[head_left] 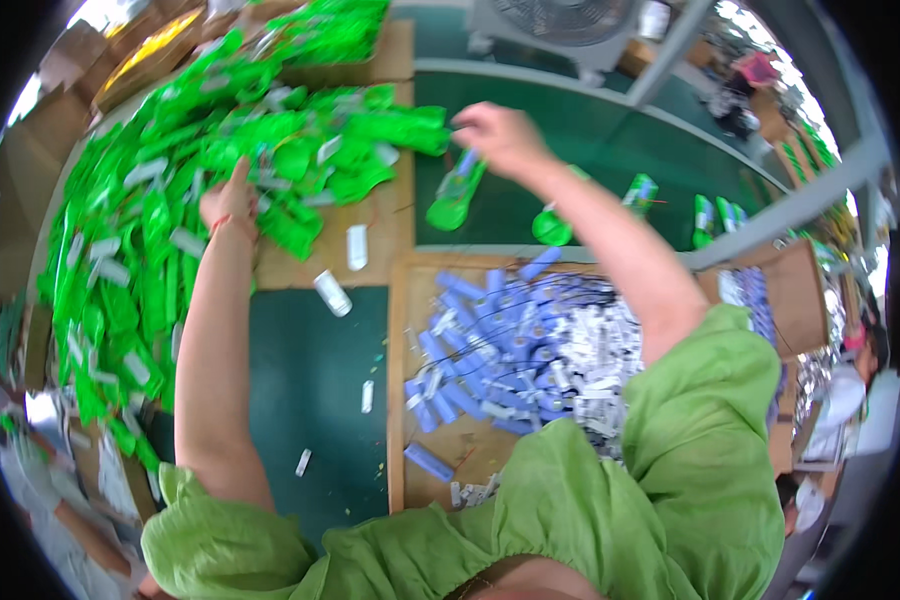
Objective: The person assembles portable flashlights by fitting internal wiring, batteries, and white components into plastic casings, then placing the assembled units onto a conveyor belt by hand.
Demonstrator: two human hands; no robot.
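Observation:
My left hand [230, 198] reaches into a large heap of bright green plastic shells [160, 215] on the left, its thumb stretched out. Its other fingers are partly lost among the pieces, so its grip is unclear. Over the dark green belt, my right hand [502, 140] is slightly blurred, with fingertips pinched together; what they hold is too small to make out. Just below those fingertips lies a green shell [452, 208] with a blue cylinder in it. The end of another green shell [425, 130] from the heap reaches close to the same fingertips.
Blue cylinders [460, 340] with thin wires and small white parts [600, 365] fill a wooden-edged tray before me. More green shells [552, 226] lie along the belt [595, 130]. A grey metal rail [805, 210] crosses the right; a fan [560, 20] stands beyond. Other people work at both sides.

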